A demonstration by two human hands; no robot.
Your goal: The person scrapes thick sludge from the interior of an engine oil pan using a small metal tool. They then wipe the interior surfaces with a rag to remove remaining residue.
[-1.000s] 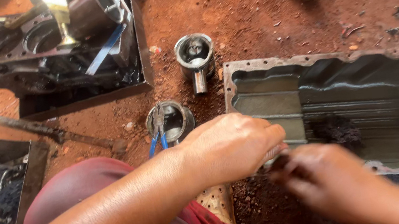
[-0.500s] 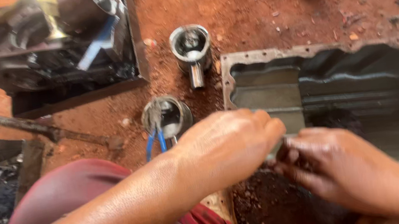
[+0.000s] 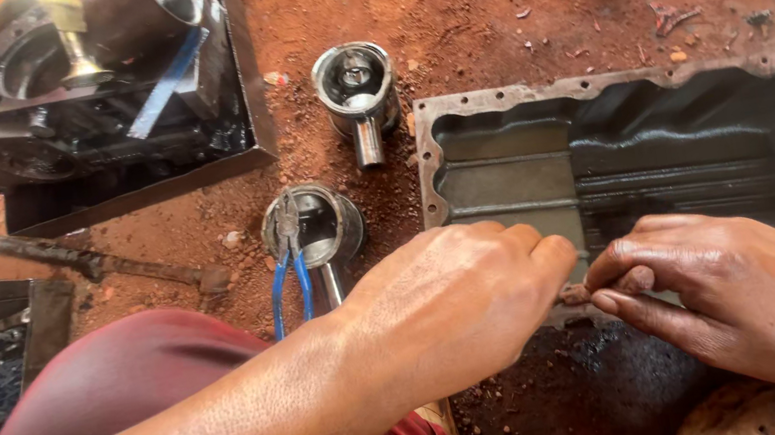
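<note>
While a maroon-clad knee [image 3: 141, 404] fills the near foreground, the left hand [image 3: 450, 305] and the right hand [image 3: 721, 292] meet fingertip to fingertip over the near rim of a grey metal oil pan [image 3: 493, 102], both closed in a pinch on a small dark part [image 3: 575, 294] too hidden to identify. Just beyond the left wrist, blue-handled pliers [image 3: 289, 272] lie across a piston [image 3: 313, 228] on the red dirt. Farther off stand a second piston [image 3: 355, 81] and a greasy engine block [image 3: 57, 92].

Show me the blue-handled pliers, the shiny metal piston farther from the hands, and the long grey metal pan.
blue-handled pliers [image 3: 288, 287], head view, on the handles.
shiny metal piston [image 3: 353, 76], head view, its open end.
long grey metal pan [image 3: 514, 180], head view, inner floor.
</note>
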